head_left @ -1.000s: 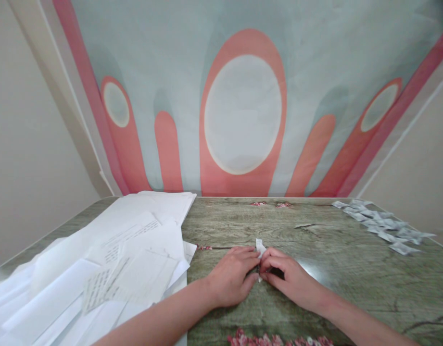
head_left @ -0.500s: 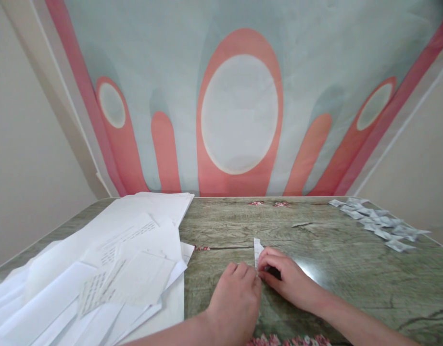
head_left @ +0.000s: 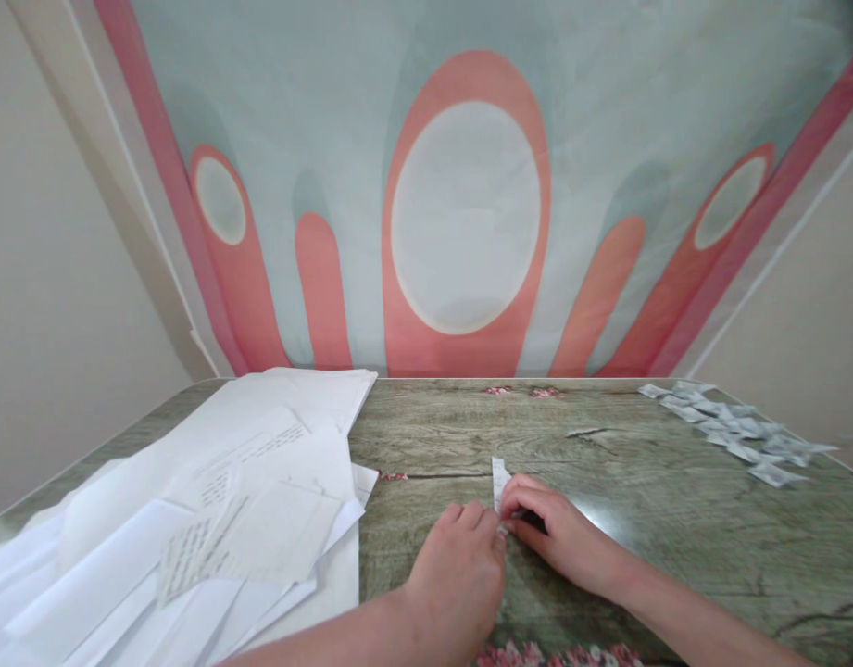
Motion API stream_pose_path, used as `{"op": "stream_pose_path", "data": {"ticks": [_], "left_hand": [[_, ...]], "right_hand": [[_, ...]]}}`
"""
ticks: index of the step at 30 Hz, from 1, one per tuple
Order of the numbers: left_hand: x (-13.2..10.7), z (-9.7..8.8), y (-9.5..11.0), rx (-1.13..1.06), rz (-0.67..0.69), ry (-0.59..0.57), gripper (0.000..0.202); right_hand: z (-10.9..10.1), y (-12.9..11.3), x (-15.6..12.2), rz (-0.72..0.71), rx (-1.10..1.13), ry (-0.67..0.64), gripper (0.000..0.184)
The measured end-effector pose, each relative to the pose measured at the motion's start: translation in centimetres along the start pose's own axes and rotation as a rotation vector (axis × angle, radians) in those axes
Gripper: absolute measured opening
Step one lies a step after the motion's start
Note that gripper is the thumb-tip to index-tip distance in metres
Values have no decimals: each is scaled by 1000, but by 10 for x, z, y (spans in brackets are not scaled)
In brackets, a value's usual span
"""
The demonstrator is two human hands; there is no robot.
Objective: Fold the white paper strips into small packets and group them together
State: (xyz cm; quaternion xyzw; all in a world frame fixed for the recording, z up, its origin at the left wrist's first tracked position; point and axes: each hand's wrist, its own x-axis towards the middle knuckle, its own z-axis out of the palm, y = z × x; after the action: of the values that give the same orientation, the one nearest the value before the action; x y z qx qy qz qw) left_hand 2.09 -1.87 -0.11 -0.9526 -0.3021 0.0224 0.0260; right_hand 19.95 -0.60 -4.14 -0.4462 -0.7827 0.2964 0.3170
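A narrow white paper strip [head_left: 498,476] lies on the wood-patterned table [head_left: 641,500], its far end sticking out beyond my fingers. My right hand [head_left: 555,537] is curled over the strip, its fingertips pinching the near part. My left hand [head_left: 460,574] rests knuckles-up beside it, fingers bent, with the tips meeting the strip where the right fingers hold it. The lower part of the strip is hidden under both hands.
A loose heap of white sheets [head_left: 210,519], some with print, covers the table's left side. Several small folded paper pieces [head_left: 735,431] lie in a row at the far right. A wall hanging with red arches [head_left: 468,213] rises behind the table.
My left hand has slid back toward me and its fingers have curled in against the strip. The right hand has stayed on the strip almost unmoved.
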Motion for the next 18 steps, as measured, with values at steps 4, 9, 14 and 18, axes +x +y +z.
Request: {"op": "stream_pose_path", "data": {"ticks": [4, 9, 14, 18], "left_hand": [[0, -1, 0, -6, -17, 5, 27], [1, 6, -2, -38, 39, 8, 26], [0, 12, -4, -67, 82, -7, 28], [-1, 10, -6, -71, 92, -33, 29]], "right_hand": [[0, 1, 0, -7, 20, 2, 9], [-1, 2, -3, -33, -3, 6, 9], [-6, 11, -6, -91, -124, 88, 15], [-12, 23, -6, -148, -326, 93, 23]]}}
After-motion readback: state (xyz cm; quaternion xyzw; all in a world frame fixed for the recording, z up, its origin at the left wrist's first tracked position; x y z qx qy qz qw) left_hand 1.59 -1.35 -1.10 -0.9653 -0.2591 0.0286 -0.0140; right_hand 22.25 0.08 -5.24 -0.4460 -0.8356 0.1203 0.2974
